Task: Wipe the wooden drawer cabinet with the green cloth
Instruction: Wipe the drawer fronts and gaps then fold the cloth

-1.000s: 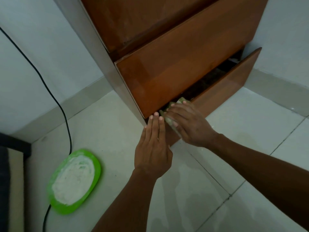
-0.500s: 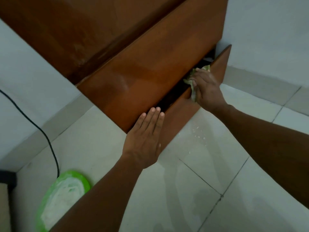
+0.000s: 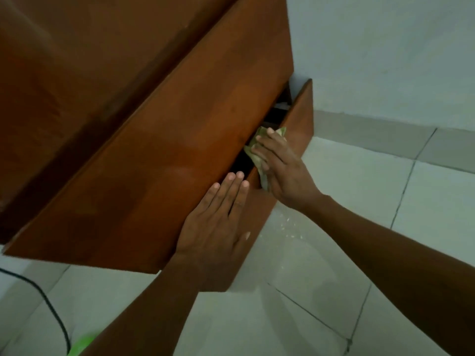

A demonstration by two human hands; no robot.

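A single head-worn view looks steeply down and forward at the wooden drawer cabinet (image 3: 144, 140), close enough that its fronts fill the upper left of the frame. The horizon is tilted, so the cabinet's edges run diagonally. The tiled floor (image 3: 321, 253) spreads below and right of the cabinet, the white wall (image 3: 385, 52) above right.

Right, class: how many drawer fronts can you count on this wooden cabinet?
3. The bottom drawer front is pulled open, with the right hand pressing the green cloth on its top edge. The middle front sits above it, and the upper front is cropped; more may be hidden.
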